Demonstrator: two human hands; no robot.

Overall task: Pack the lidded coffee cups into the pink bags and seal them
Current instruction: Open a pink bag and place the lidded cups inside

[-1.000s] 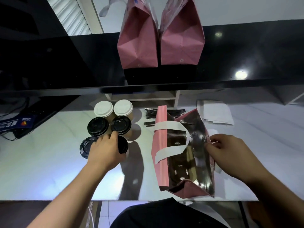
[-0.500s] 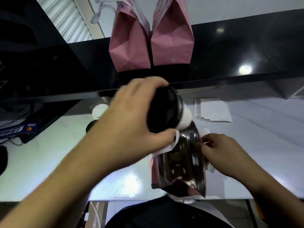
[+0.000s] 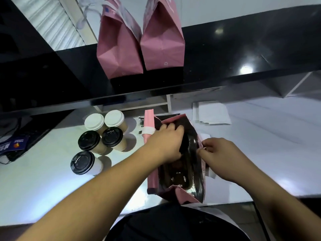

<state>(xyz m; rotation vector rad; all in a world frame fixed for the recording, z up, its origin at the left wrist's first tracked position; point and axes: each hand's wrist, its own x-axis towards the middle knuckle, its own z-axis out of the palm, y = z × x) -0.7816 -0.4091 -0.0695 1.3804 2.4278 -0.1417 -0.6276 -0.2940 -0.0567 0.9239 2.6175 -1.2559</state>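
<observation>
An open pink bag [image 3: 152, 178] with a shiny foil lining stands at the near edge of the white counter [image 3: 43, 180]. My left hand [image 3: 165, 143] reaches down into its mouth, fingers curled around a black-lidded cup [image 3: 185, 150] that is mostly hidden inside. My right hand [image 3: 218, 157] pinches the bag's right rim and holds it apart. Left of the bag stand several lidded cups: two with white lids [image 3: 94, 121] at the back, three with black lids [image 3: 82, 162] nearer me.
Two closed pink bags [image 3: 140, 47] stand on the black shelf [image 3: 243, 49] above the counter. A pile of white paper sheets [image 3: 212, 113] lies at the back right. Black clips or ties [image 3: 141, 121] lie behind the open bag. A keyboard and cables sit far left.
My left hand picked a black-lidded cup from the group, carried it up and right, and has lowered it into the open bag. My right hand stayed on the bag's rim.
</observation>
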